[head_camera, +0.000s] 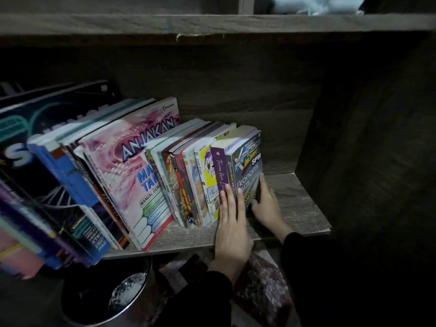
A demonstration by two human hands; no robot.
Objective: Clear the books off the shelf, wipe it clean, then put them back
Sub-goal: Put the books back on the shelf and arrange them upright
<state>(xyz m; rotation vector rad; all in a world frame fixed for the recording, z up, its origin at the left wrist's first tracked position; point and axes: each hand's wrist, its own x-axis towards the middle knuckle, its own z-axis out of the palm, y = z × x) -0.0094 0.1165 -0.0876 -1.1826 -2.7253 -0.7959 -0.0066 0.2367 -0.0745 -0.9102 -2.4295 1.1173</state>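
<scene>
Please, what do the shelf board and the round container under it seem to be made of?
Shelf board: likely laminated particleboard, matte grey wood-grain print, thin flat front edge. Round container: probably metal or glossy plastic; its dark rim gives a bright highlight.

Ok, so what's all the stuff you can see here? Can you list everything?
books: one long leaning row, many colours, on the shelf; count unclear
pink book: one, pink-white, mid-row
grey book: one, grey, row's right end
purple-spined book: one, purple, left of the grey book
shelf: one, grey-brown wood, under the books
bin: one, black, below the shelf, left
patterned cloth: one, reddish, below the shelf
pale cloth: one, whitish, top right
left hand: one, black sleeve, straight fingers on two spines
right hand: one, black sleeve, touching the grey book's cover
</scene>
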